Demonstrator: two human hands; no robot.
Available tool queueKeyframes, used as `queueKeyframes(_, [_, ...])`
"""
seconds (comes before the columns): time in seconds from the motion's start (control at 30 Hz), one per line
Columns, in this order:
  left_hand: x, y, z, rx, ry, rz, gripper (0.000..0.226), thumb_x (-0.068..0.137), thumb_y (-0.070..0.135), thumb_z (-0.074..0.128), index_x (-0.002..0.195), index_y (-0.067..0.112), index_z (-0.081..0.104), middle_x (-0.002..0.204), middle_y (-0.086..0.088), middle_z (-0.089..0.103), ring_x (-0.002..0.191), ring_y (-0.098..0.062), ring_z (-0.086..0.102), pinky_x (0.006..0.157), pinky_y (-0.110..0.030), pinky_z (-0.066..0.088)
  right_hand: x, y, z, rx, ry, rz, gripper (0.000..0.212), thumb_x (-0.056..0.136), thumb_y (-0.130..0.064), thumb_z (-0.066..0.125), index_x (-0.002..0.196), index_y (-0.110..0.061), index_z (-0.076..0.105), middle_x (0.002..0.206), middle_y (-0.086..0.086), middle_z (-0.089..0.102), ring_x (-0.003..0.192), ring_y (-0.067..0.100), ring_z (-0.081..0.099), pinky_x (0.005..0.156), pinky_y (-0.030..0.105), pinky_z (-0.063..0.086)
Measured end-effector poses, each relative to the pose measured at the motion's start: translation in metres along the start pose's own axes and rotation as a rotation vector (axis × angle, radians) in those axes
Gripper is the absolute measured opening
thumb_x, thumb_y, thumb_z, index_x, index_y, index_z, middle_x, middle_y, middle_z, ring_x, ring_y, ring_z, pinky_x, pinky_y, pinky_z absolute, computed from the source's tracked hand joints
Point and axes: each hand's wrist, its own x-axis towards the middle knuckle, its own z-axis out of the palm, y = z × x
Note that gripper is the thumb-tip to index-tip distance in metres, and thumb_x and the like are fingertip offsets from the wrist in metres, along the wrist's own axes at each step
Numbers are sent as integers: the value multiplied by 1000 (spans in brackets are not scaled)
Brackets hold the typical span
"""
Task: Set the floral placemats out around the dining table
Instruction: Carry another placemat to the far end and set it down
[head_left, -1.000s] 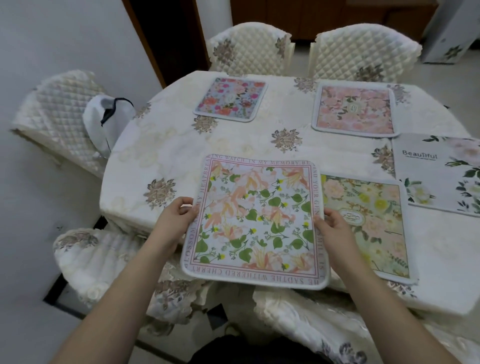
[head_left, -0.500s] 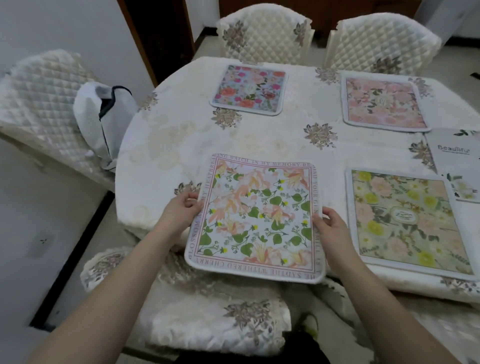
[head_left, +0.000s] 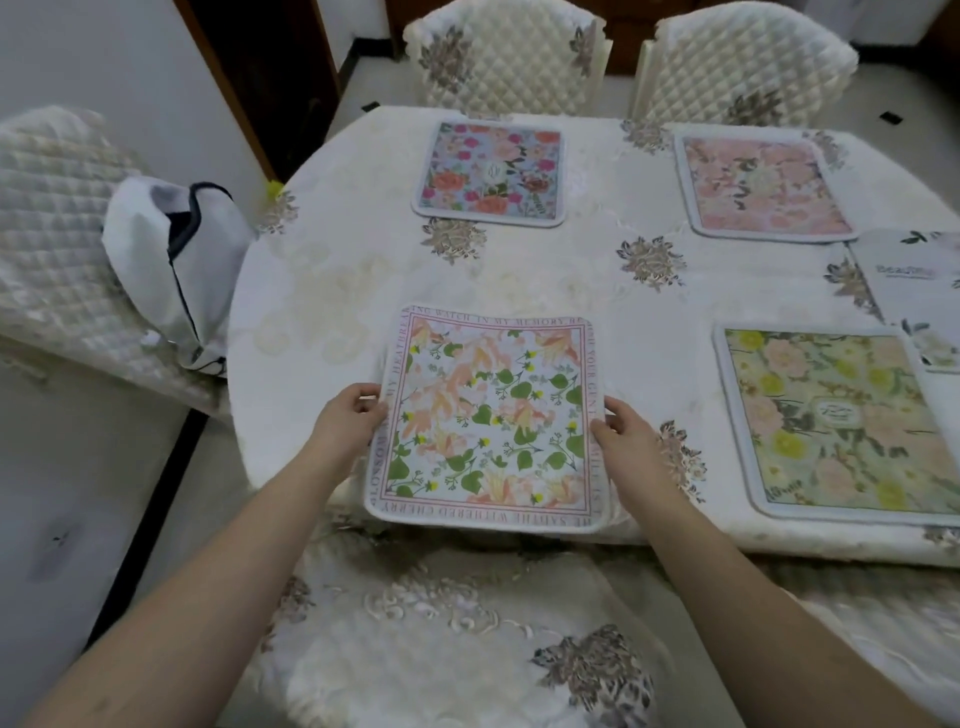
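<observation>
A white placemat with orange flowers, green leaves and a lettered border (head_left: 488, 415) lies at the near edge of the dining table (head_left: 597, 291), its front edge overhanging a little. My left hand (head_left: 349, 415) grips its left side and my right hand (head_left: 621, 434) grips its right side. A yellow-green floral placemat (head_left: 841, 421) lies to the right near the front edge. A blue-bordered mat with red and pink flowers (head_left: 493, 174) and a pink floral mat (head_left: 761, 187) lie at the far side. A grey mat printed "Beautiful" (head_left: 914, 280) sits at the right edge.
Quilted cream chairs stand at the far side (head_left: 506, 57) (head_left: 743, 62), at the left (head_left: 57, 228) and directly below me (head_left: 467, 634). A white bag with dark trim (head_left: 176, 260) rests on the left chair against the table. A dark door frame (head_left: 270, 73) stands behind.
Both hands have carried the orange-flower placemat forward onto the table and leftward away from the yellow-green mat. My view has shifted left and closer.
</observation>
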Motion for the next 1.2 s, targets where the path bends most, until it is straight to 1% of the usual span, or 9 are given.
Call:
queueKeyframes(0.1, [19, -1, -2, 41, 14, 22, 13, 96, 16, 59, 107, 18, 64, 99, -9, 71, 89, -28, 70, 84, -51, 57, 13, 0, 10, 14, 12, 15, 30, 99, -12, 50, 126, -24, 56, 110, 1, 69, 91, 20, 71, 78, 42, 60])
queueKeyframes(0.23, [34, -5, -4, 81, 65, 55, 14, 94, 16, 62, 106, 19, 67, 95, -4, 71, 88, -25, 70, 85, -51, 56, 24, -1, 19, -1, 48, -2, 26, 99, -13, 51, 119, -29, 56, 108, -4, 67, 93, 16, 69, 68, 31, 57])
queueKeyframes(0.37, [35, -9, -1, 168, 153, 110, 13, 92, 20, 65, 105, 20, 67, 94, 2, 71, 85, -19, 70, 83, -45, 57, 34, 10, 24, -63, 88, 1, 28, 98, -15, 54, 125, -23, 57, 110, -4, 66, 97, 19, 67, 81, 45, 59])
queueKeyframes(0.43, [33, -14, 1, 205, 180, 134, 14, 91, 22, 66, 105, 19, 67, 94, 3, 71, 85, -17, 69, 82, -42, 57, 37, 16, 24, -91, 102, 14, 29, 97, -16, 57, 126, -20, 57, 110, -3, 66, 94, 19, 69, 81, 47, 59])
queueKeyframes(0.63, [36, -26, 5, 226, 249, 179, 25, 90, 25, 69, 113, 15, 69, 95, 3, 72, 88, -13, 67, 86, -37, 56, 42, 22, 18, -245, 126, -41, 29, 93, -15, 62, 122, -20, 60, 96, -10, 67, 87, 11, 67, 81, 45, 58])
queueKeyframes(0.87, [36, -32, 8, 236, 295, 210, 26, 89, 26, 69, 113, 15, 69, 97, 3, 73, 87, -10, 66, 84, -27, 52, 44, 28, 17, -299, 110, -68, 30, 94, -16, 62, 123, -20, 58, 96, -11, 66, 87, 7, 65, 82, 41, 58])
queueKeyframes(1.03, [37, -30, 8, 232, 295, 230, 27, 88, 23, 72, 111, 12, 67, 95, 3, 69, 84, -11, 65, 87, -33, 55, 44, 31, 18, -300, 129, -78, 32, 94, -15, 62, 125, -19, 57, 95, -13, 65, 88, 3, 62, 84, 38, 56])
queueKeyframes(1.13, [34, -31, 9, 268, 311, 251, 33, 89, 24, 70, 118, 12, 62, 100, 1, 67, 84, -12, 61, 86, -34, 54, 43, 30, 22, -297, 172, -90, 34, 94, -14, 61, 128, -18, 56, 100, -10, 65, 90, 7, 63, 89, 41, 56])
queueKeyframes(1.2, [35, -33, 11, 353, 333, 306, 40, 93, 26, 63, 130, 13, 56, 117, -3, 63, 101, -16, 59, 91, -31, 47, 40, 28, 28, -306, 214, -115, 39, 95, -13, 58, 133, -17, 52, 116, -3, 61, 102, 12, 59, 95, 38, 52])
